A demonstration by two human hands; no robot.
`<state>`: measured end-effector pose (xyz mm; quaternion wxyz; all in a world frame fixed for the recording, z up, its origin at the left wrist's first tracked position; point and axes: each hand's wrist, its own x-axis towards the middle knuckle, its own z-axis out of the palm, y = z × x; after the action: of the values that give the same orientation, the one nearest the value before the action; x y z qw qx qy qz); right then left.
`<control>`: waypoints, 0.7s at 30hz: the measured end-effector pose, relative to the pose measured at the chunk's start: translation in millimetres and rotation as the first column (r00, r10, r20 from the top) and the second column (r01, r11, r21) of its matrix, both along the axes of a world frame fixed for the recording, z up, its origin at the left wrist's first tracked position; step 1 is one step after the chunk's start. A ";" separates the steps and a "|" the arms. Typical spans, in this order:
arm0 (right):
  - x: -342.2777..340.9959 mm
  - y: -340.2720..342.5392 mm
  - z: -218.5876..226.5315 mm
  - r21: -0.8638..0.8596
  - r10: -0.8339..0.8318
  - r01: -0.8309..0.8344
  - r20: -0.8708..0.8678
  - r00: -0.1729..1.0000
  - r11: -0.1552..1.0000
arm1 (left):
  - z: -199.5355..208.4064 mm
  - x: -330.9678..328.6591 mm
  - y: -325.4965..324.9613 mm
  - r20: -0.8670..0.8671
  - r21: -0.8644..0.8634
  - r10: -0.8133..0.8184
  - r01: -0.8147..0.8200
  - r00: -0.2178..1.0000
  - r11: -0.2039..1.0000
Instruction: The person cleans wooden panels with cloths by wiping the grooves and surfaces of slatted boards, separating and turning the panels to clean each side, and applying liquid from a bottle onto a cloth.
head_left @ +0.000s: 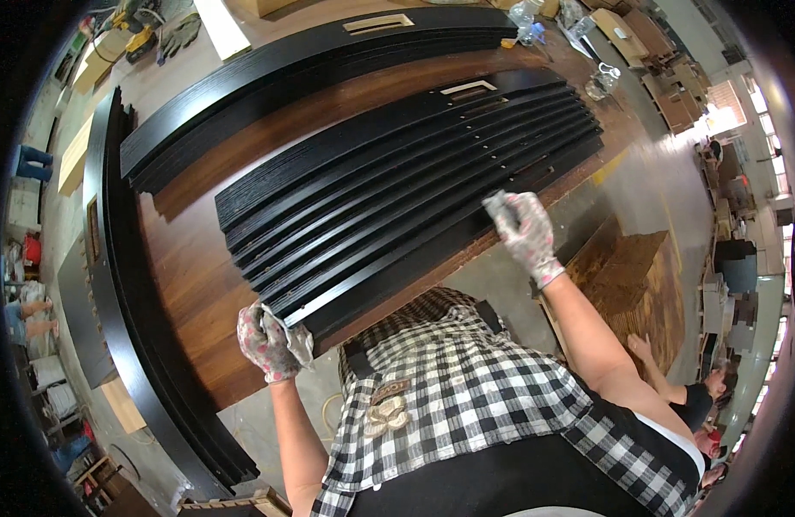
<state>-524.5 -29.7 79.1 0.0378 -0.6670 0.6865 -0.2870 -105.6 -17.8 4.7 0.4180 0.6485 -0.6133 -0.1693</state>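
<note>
A stack of black wooden boards (pixel 363 189) lies stepped like stairs on a brown wood-grain table (pixel 195 310). At the stack's near left corner, my left hand (pixel 264 343), in a white glove with pink dots, is closed on a crumpled greyish rag (pixel 301 346). My right hand (pixel 526 234), gloved the same way, is raised by the near edge towards the right end of the boards. Its fingers are pinched together around something small and grey that I cannot make out. Rectangular cutouts (pixel 469 88) show near the right end of the top boards.
Another black board stack (pixel 285 65) lies along the table's far side, and more black boards (pixel 113 258) stand at the left. Plastic bottles (pixel 526 17) sit at the far right. A yellow power drill (pixel 139 39) and dark gloves (pixel 180 36) lie far left. Cardboard (pixel 626 267) and a co-worker's arm (pixel 651 362) are at right.
</note>
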 end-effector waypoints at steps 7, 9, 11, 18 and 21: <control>42.4 0.7 3.3 -0.104 0.219 -0.231 -0.121 0.968 0.967 | -11.9 15.6 6.9 -0.049 0.034 -0.010 0.011 0.999 0.999; 27.0 -0.6 6.8 -0.086 0.166 -0.179 -0.139 0.976 0.980 | -15.6 19.3 9.8 -0.005 -0.003 -0.002 0.002 1.000 1.000; -12.2 -3.5 4.3 -0.050 -0.026 0.019 -0.150 0.988 0.999 | -14.9 25.1 12.8 -0.027 0.014 0.025 -0.025 0.999 1.000; -59.1 -35.0 0.5 -0.147 -0.131 0.119 -0.070 0.989 0.982 | -14.5 40.0 20.0 -0.041 0.046 0.140 -0.138 0.989 0.989; -20.8 -38.0 -4.7 -0.184 -0.150 0.126 -0.119 0.982 0.975 | -16.6 47.5 23.6 -0.064 0.059 0.158 -0.155 0.985 0.986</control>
<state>-545.3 -67.7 74.3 -0.0865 -0.6358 0.7044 -0.3036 -58.1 5.8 -11.8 0.4331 0.6995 -0.5411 -0.1744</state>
